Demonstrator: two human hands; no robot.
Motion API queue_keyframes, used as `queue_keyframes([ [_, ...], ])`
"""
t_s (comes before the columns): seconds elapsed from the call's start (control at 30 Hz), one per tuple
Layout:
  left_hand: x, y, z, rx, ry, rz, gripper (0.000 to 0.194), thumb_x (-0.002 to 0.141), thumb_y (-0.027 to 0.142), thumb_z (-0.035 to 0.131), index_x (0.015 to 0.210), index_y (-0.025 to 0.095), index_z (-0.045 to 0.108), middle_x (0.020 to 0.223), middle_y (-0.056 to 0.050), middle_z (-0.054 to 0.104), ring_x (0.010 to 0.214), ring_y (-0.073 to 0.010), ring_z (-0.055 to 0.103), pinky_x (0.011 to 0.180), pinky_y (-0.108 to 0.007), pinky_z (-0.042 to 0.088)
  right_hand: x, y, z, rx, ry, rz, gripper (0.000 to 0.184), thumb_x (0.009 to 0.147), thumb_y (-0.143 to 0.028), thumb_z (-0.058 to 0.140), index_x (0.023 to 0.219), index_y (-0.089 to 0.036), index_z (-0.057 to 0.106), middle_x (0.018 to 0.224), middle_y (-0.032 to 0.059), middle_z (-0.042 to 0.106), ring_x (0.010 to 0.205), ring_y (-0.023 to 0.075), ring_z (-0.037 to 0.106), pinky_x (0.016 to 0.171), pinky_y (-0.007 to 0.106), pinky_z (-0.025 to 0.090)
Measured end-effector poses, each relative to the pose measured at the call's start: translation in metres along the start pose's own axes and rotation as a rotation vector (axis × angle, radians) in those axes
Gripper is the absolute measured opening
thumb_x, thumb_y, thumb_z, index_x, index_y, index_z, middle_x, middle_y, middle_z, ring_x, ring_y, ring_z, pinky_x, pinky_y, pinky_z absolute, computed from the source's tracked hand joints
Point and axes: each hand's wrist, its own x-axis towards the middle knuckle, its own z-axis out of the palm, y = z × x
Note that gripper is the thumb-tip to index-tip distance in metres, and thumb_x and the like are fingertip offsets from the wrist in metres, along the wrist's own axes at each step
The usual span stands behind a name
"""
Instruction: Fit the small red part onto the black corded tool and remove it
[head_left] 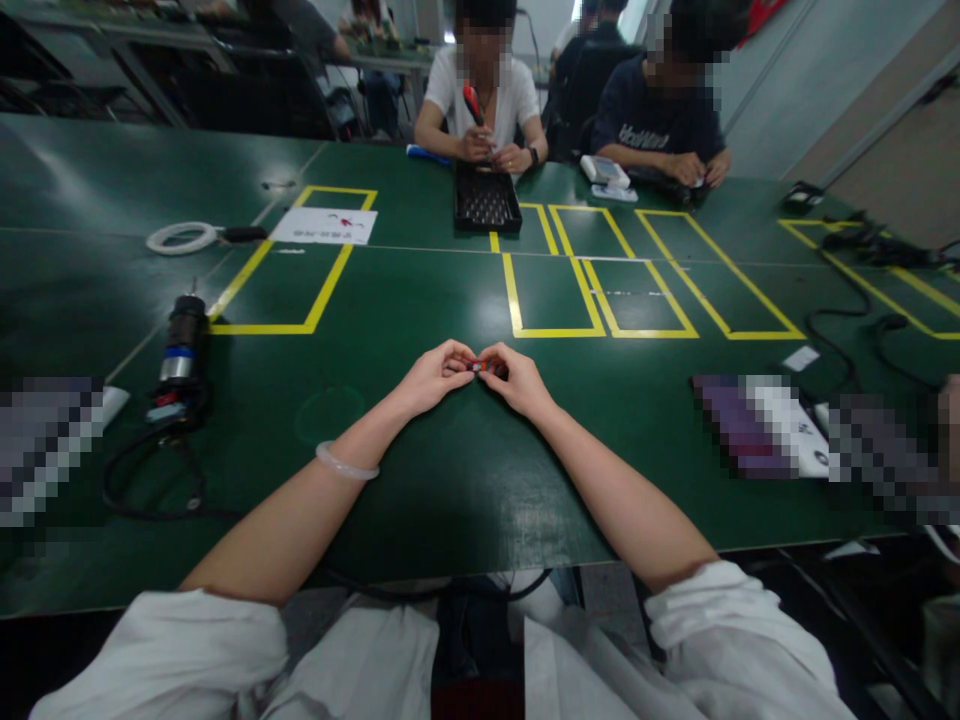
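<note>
Over the middle of the green table (450, 470), both my hands meet fingertip to fingertip. Between them is a small part (478, 367) with red and silvery bits, too small to name. My left hand (439, 375) pinches its left side between thumb and fingers. On its other side, my right hand (517, 378) grips it the same way, with the fingers curled. The fingers hide most of the part. A pale bangle (346, 463) circles my left wrist.
A black cylindrical tool (180, 345) with a cable stands at left, near a coiled white cable (184, 237). Yellow tape outlines (559, 332) mark the table. Across it, a person (484, 110) holds a red screwdriver (472, 103) over a black tray (486, 212); another person (660, 120) sits beside.
</note>
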Motion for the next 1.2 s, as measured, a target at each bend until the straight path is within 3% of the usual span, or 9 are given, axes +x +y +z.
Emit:
queue_keyframes([
  [0.57, -0.0014, -0.0001, 0.0005, -0.015, 0.005, 0.021, 0.031, 0.077, 0.032, 0.070, 0.099, 0.014, 0.058, 0.094, -0.006, 0.063, 0.084, -0.0147, 0.061, 0.079, -0.030, 0.048, -0.0008, -0.0007, -0.0006, -0.030, -0.017, 0.009, 0.017, 0.084, -0.023, 0.060, 0.101, -0.022, 0.059, 0.093, 0.0013, 0.070, 0.080, 0.0162, 0.064, 0.075, 0.029, 0.047],
  [1.2, -0.0019, 0.0031, -0.0001, 0.018, -0.012, -0.001, 0.033, 0.079, 0.037, 0.068, 0.100, 0.015, 0.059, 0.096, -0.007, 0.065, 0.085, -0.0163, 0.062, 0.081, -0.033, 0.049, 0.0013, -0.0025, -0.0026, 0.060, -0.010, 0.047, 0.017, 0.083, -0.028, 0.061, 0.097, -0.020, 0.060, 0.086, 0.0010, 0.066, 0.075, 0.0145, 0.060, 0.070, 0.028, 0.045],
])
